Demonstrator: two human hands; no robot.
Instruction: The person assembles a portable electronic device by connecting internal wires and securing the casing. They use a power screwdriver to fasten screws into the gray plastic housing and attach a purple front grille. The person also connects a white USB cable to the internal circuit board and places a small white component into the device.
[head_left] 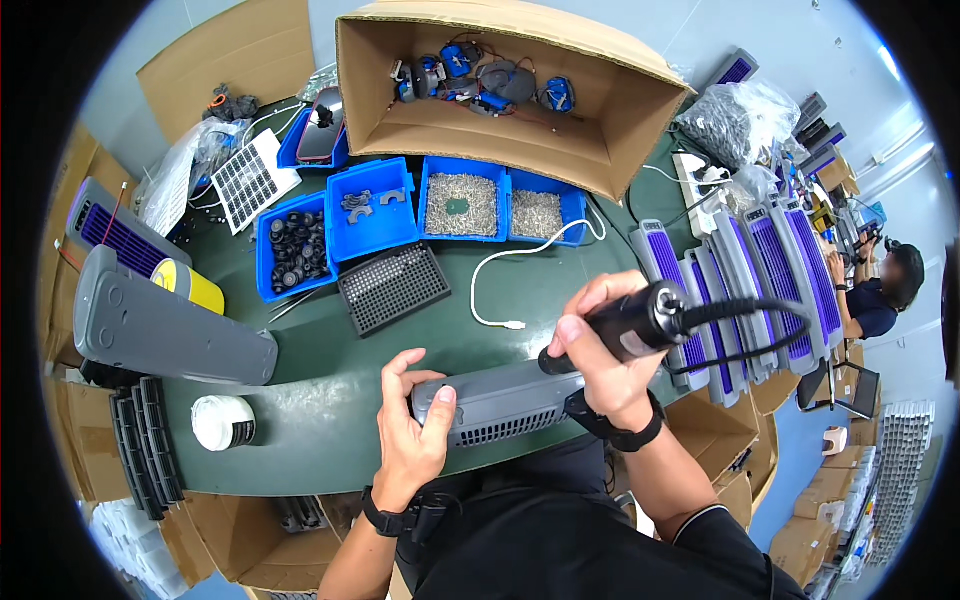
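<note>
A long grey plastic housing (495, 393) with a slotted side lies across the near edge of the green table. My left hand (414, 440) grips its left end, thumb on top and fingers behind. In my right hand (612, 372) is a black electric screwdriver (636, 322), its cord looping off to the right. The screwdriver's nose points down and left against or just above the housing's right part; its bit is hidden, so contact cannot be told. Beyond the hands, a white cable (487, 270) lies on the table.
Blue bins hold screws (462, 205), black round parts (298, 250) and grey brackets (368, 203). Near them is a black perforated tray (394, 288). An open cardboard box (510, 100) stands behind. Grey-purple units (770, 270) line the right; a grey casing (170, 320) and white tub (223, 423) stand left. A co-worker (885, 290) sits far right.
</note>
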